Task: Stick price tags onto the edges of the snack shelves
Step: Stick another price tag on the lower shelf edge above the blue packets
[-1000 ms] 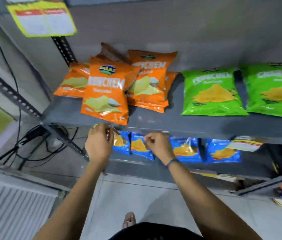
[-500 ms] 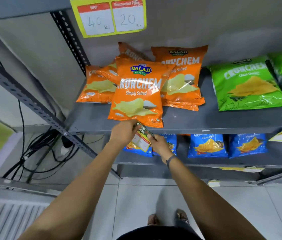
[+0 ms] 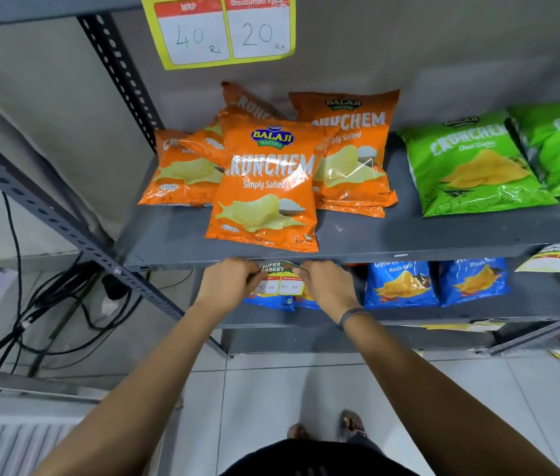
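— Two hands on one tag, yes? How do you hold it?

— Yes. My left hand [image 3: 225, 283] pinches the left end of the price tag [image 3: 280, 281] and my right hand [image 3: 328, 286] pinches the right end, fingers closed on it. The tag is against the front edge of the grey shelf [image 3: 409, 250], just under the front orange chips bag [image 3: 264, 197].

— Which way does it lie?

— Its long side runs left to right, along the edge. The printed face looks at me, with the "SUPER MARKET" header on top and two white price boxes below.

— Can you read the prices?

— Not well. The handwriting is small, and my fingers cover both ends. I also cannot tell if it is already stuck to the metal.

— What changed from half a second ago?

— Then the tag was tilted, lower, in front of the blue bags [image 3: 402, 285]. Now it is level and higher, at the edge. Further back, the green bags [image 3: 470, 166] are cut off at the right, and the yellow price card [image 3: 223, 29] above reads 40 and 20.
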The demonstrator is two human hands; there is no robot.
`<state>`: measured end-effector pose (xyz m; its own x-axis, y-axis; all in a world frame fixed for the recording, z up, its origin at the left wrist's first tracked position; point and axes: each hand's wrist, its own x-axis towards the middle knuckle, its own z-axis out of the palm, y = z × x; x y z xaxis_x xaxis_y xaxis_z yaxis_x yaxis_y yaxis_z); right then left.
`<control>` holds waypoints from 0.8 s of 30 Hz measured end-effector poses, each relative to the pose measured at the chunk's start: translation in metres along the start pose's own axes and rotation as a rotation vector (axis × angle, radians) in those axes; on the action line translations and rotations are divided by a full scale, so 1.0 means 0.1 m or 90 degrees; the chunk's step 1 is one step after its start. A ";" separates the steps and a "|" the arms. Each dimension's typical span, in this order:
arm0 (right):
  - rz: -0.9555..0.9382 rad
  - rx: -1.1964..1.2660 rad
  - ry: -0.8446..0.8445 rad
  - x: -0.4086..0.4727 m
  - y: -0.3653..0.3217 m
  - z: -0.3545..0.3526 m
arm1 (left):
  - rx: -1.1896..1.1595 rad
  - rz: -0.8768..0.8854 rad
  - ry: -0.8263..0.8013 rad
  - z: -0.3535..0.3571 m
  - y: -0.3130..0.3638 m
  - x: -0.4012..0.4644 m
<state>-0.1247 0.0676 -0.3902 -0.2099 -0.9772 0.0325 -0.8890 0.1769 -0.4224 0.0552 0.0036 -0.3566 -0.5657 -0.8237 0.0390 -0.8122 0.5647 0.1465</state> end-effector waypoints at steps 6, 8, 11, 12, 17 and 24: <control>-0.084 -0.268 -0.034 0.03 -0.08 -0.02 | 0.127 -0.014 -0.050 0.08 -0.03 0.00; -0.073 -0.297 -0.059 0.06 -0.13 -0.05 | 0.148 -0.020 -0.061 0.09 -0.03 0.05; -0.067 -0.339 -0.088 0.10 -0.18 -0.08 | 0.142 -0.038 -0.066 0.12 -0.04 0.09; -0.068 -0.345 -0.090 0.10 -0.19 -0.08 | 0.135 -0.042 -0.065 0.12 -0.04 0.11; -0.084 -0.333 -0.061 0.10 -0.16 -0.11 | 0.144 -0.031 -0.054 0.14 -0.07 0.11; -0.109 -0.330 -0.015 0.10 -0.14 -0.20 | 0.114 -0.040 0.000 0.12 -0.09 0.07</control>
<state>-0.1225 0.0573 -0.3662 -0.0413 -0.9984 0.0385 -0.9951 0.0446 0.0887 0.0572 -0.0069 -0.3699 -0.5129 -0.8578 0.0346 -0.8584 0.5121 -0.0292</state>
